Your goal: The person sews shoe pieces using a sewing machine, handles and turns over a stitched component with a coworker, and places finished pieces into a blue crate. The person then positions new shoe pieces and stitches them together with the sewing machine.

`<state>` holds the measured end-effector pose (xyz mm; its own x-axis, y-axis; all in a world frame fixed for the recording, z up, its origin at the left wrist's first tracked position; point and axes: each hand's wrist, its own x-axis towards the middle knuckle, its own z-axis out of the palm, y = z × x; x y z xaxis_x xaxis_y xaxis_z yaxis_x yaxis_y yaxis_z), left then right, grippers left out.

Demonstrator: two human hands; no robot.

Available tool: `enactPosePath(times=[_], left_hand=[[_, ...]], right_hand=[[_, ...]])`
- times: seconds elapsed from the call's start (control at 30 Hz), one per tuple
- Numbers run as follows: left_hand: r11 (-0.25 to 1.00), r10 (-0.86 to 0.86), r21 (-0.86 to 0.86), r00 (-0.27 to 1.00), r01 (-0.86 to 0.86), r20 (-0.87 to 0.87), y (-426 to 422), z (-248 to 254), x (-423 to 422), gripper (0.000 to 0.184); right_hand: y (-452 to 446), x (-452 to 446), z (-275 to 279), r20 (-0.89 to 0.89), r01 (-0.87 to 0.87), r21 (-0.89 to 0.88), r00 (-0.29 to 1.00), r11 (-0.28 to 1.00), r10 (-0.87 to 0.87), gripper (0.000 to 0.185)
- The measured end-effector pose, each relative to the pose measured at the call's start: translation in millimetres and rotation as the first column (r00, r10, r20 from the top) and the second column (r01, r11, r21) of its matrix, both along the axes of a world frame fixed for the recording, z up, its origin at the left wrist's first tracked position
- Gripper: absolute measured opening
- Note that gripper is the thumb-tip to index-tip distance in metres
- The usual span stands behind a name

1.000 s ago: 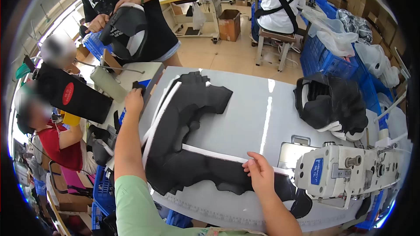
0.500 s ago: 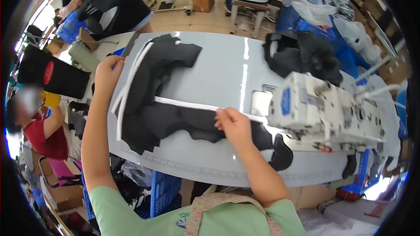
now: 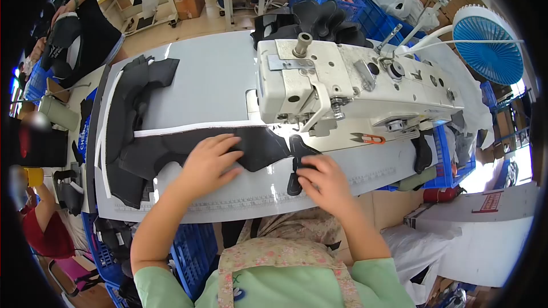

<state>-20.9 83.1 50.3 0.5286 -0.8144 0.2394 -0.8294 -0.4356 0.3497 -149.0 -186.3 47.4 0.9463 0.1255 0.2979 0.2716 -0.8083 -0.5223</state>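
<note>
On the grey sewing table (image 3: 200, 85) lies a long black fabric piece (image 3: 171, 142) edged with a white strip (image 3: 200, 126). Its left part runs to the far side of the table, and its right end reaches the sewing machine (image 3: 302, 85) close to the needle area. My left hand (image 3: 211, 165) rests flat on the long piece, fingers spread. In front of the machine, my right hand (image 3: 328, 185) has its fingers closed at the edge of a small black fabric piece (image 3: 295, 162). The fingertips partly cover that small piece.
Orange-handled thread snips (image 3: 368, 138) lie on the machine bed. Black pieces (image 3: 325, 20) are heaped behind the machine. A blue fan (image 3: 488, 48) stands at right. Blue crates (image 3: 194, 251) sit below the table. Another person holding black fabric stands at far left.
My left hand has come from the table's left edge onto the long fabric. My right hand has left the white strip for the small black piece. The view has swung right.
</note>
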Motion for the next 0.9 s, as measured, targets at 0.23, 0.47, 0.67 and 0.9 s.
enactPosePath(times=[0.23, 0.47, 0.67, 0.9], left_hand=[[0.973, 0.047, 0.228, 0.999, -0.043, -0.011, -72.6, -15.1, -3.8, 0.064], [0.886, 0.027, 0.427, 0.939, -0.181, 0.343, -78.3, -42.8, -30.2, 0.046], [0.950, 0.127, 0.225, 0.928, -0.215, 0.349, -80.6, -32.8, -32.1, 0.040], [1.000, 0.004, 0.021, 0.961, -0.010, 0.277, -79.5, -41.2, -14.8, 0.031]], right_hand=[[-14.0, 23.5, -32.4, 0.056, -0.031, -0.175, 0.998, 0.984, 0.041, 0.031], [-20.9, 19.6, -39.8, 0.054, -0.032, -0.107, 0.998, 0.994, 0.038, 0.032], [-23.1, 27.3, -35.5, 0.033, -0.032, -0.127, 0.999, 0.991, 0.036, 0.035], [-21.5, 37.8, -35.5, -0.010, -0.094, -0.092, 0.996, 0.991, 0.094, 0.037]])
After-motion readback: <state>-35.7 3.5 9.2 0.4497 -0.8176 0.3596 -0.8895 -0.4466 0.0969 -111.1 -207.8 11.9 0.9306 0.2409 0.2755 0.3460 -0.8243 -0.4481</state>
